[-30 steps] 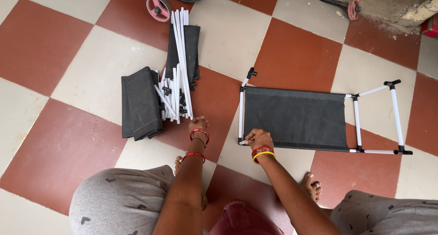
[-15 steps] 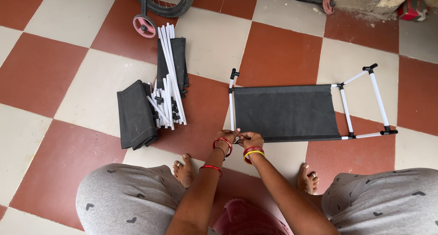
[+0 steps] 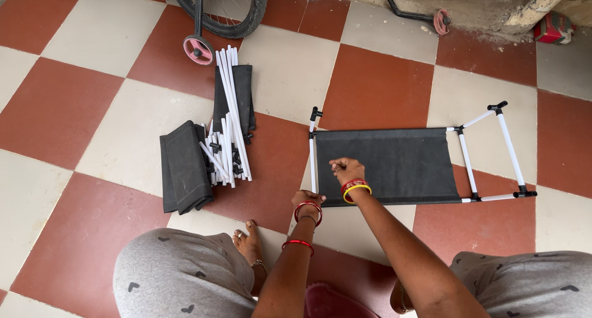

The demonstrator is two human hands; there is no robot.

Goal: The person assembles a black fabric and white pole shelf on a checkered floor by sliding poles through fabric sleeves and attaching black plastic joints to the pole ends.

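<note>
A black fabric panel point(image 3: 394, 164) is stretched in a frame of white tubes point(image 3: 467, 164) with black corner joints, lying flat on the checked floor in front of me. My right hand point(image 3: 346, 169), wearing red and yellow bangles, rests on the panel's left part with its fingertips pinched together; whether they hold anything small is not visible. My left hand point(image 3: 306, 199), with red bangles, sits at the frame's near-left corner, at the end of the left white tube point(image 3: 312, 164). Its fingers are hidden under the wrist.
To the left lie a bundle of loose white tubes point(image 3: 227, 127) and folded black fabric pieces point(image 3: 184, 167). A bicycle wheel point(image 3: 250, 12) and pink training wheel point(image 3: 198, 49) stand at the far side, with another pink wheel point(image 3: 441, 20) and a red box point(image 3: 553, 27) by the wall. My knees frame the near floor.
My left hand left the tube bundle and came to the frame's near-left corner. My right hand moved up onto the fabric. The view shifted toward the bicycle wheel.
</note>
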